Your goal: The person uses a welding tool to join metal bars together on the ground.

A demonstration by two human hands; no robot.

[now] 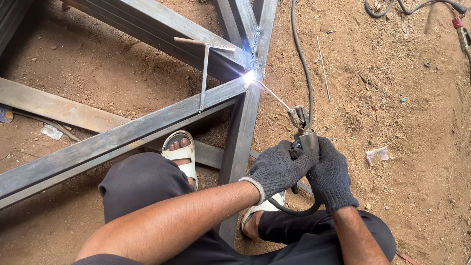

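Note:
Both my hands wear dark knit gloves and grip one welding electrode holder (303, 135). My left hand (275, 168) wraps its handle from the left, my right hand (332, 175) from the right. A thin welding rod (275, 95) runs from the holder's jaws up-left to a bright white arc (249, 76). The arc burns where several grey steel square tubes (117, 137) meet in a joint. A black cable (302, 64) leads away from the holder to the top of the view.
A chipping hammer (204, 64) rests on the tubes left of the arc. My sandalled feet (181, 154) stand between the tubes on reddish dirt. A spare rod (323, 68) lies on the ground to the right, with another cable and connector (461, 29) top right.

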